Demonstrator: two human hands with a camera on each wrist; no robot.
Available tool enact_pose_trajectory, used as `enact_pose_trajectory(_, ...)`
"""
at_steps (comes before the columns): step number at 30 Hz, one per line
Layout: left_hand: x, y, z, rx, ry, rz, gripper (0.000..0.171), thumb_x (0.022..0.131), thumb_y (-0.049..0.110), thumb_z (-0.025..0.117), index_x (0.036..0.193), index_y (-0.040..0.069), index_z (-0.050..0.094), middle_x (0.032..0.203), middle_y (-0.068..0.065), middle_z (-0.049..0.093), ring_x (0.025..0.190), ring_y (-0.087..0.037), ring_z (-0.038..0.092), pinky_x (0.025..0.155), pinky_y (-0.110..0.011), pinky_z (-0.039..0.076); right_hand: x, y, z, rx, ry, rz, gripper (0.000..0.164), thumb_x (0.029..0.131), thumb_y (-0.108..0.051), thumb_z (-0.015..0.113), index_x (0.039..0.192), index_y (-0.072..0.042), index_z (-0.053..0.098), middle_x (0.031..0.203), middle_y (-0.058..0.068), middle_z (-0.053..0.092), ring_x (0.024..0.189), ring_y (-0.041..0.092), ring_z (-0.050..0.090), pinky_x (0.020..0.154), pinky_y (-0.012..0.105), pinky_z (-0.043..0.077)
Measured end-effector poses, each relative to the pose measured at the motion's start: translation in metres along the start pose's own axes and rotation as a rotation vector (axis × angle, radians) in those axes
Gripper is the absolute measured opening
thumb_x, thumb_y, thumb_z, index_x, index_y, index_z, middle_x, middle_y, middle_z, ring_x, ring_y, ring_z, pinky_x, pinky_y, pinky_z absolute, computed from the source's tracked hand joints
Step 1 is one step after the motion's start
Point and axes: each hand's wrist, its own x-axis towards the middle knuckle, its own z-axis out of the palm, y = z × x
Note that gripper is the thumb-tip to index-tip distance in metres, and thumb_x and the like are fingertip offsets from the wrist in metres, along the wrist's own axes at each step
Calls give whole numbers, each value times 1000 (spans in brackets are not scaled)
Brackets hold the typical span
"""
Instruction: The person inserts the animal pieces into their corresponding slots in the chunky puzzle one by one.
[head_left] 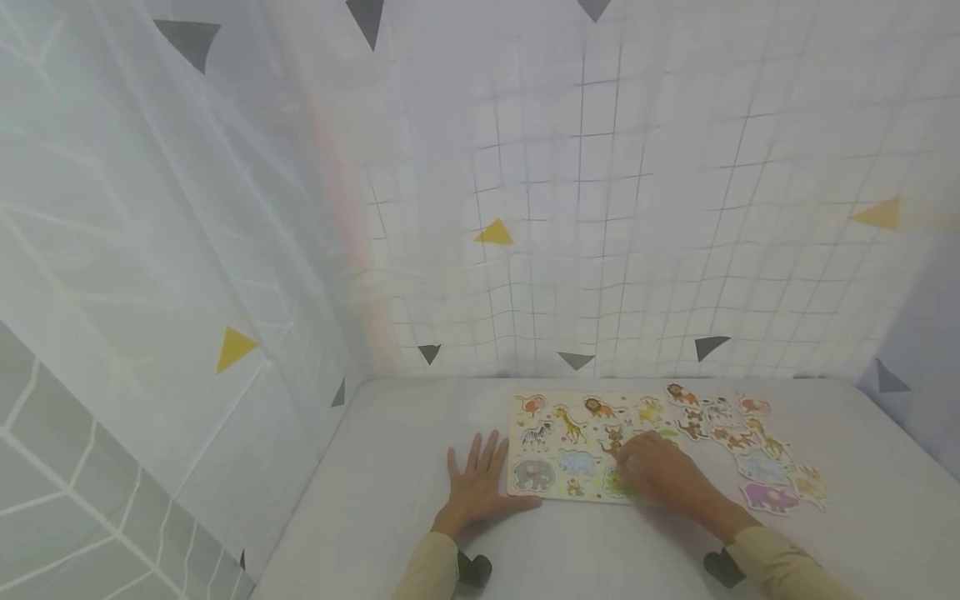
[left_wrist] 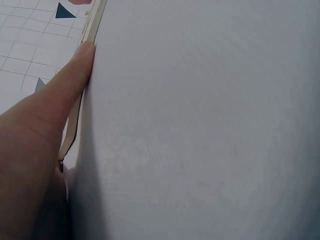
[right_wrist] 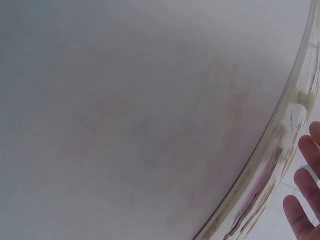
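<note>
A pale wooden animal puzzle board (head_left: 573,402) lies on the white table. My left hand (head_left: 480,485) rests flat at its lower left corner, fingers spread; in the left wrist view, the thumb (left_wrist: 67,75) touches the board's edge (left_wrist: 77,110). A grey elephant (head_left: 533,476) shows at the board's left end. My right hand (head_left: 660,473) is bent over the right side, beside a kangaroo picture (head_left: 613,439) and a partly covered green shape (head_left: 612,481). Several fingers (right_wrist: 296,212) show loosely bent in the right wrist view. What its thumb touches is hidden.
Loose animal pieces lie right of the board: a lion (head_left: 682,394), a kangaroo (head_left: 692,424), a zebra (head_left: 718,411), a giraffe (head_left: 772,442) and a purple animal (head_left: 770,497), among others. Patterned fabric walls (head_left: 645,250) stand behind the table and to its left.
</note>
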Motion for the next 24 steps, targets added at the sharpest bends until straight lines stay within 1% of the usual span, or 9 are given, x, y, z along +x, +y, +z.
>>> enact_pose_trajectory(3,-1,0,0,-10,-1,3,125,68,98,55,166,29,17,177,5,7,165,-29,1,125,-74,-10,-1,2,0,-3,28,25,9,91,-16,74,96,-23,70,101,-6,72,100,18,64,88,44,58)
enact_pose_trajectory(7,-1,1,0,-5,1,-1,125,68,98,54,166,29,18,177,5,7,165,-29,1,125,-74,-10,-2,5,-2,19,24,84,8,93,-14,72,98,-20,69,106,1,74,104,24,66,90,48,59)
enact_pose_trajectory(11,-1,1,-1,2,-2,-3,125,68,98,54,166,29,18,177,5,7,165,-29,1,125,-74,-9,-5,11,-3,16,32,84,12,90,-10,74,96,-19,69,109,6,75,100,27,68,86,49,60)
enact_pose_trajectory(15,-1,2,-2,3,-7,0,125,68,98,53,166,28,18,177,5,7,165,-29,2,125,-74,-9,-10,18,-5,25,46,96,14,88,-8,75,95,-19,69,114,11,75,103,31,69,88,53,60)
enact_pose_trajectory(18,-2,2,-3,3,-9,-3,125,68,98,53,166,28,17,177,5,7,165,-29,1,125,-74,-9,-13,25,-7,49,45,121,14,88,-9,75,97,-18,71,113,9,75,107,32,69,92,55,58)
enact_pose_trajectory(21,-2,2,-3,4,-10,-5,125,68,98,53,166,29,17,177,5,7,165,-29,1,125,-74,-9,-16,31,-8,51,45,143,13,88,-12,76,99,-17,72,108,6,75,103,30,69,91,53,58)
enact_pose_trajectory(24,-1,1,-2,2,-8,-3,125,68,98,53,166,29,17,177,5,7,165,-29,2,125,-74,-8,-19,36,-9,28,56,133,11,88,-12,77,96,-16,72,105,5,76,99,29,70,88,53,59)
